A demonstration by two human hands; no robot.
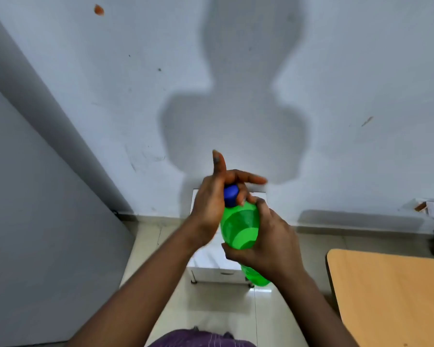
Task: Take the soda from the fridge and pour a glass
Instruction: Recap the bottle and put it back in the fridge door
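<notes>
A green plastic soda bottle (239, 227) with a blue cap (231, 195) is held up in front of me, tilted with its neck away from me. My right hand (266, 244) is wrapped around the bottle's middle. My left hand (211, 204) sits at the neck, its palm and fingers closed around the blue cap, with one finger sticking up and another pointing right. The bottle's lower end shows below my right hand. No glass is in view.
A small white cabinet (211, 266) stands on the tiled floor against the white wall, straight behind the bottle. A wooden table (391, 296) fills the lower right. A grey panel (35, 196) runs along the left.
</notes>
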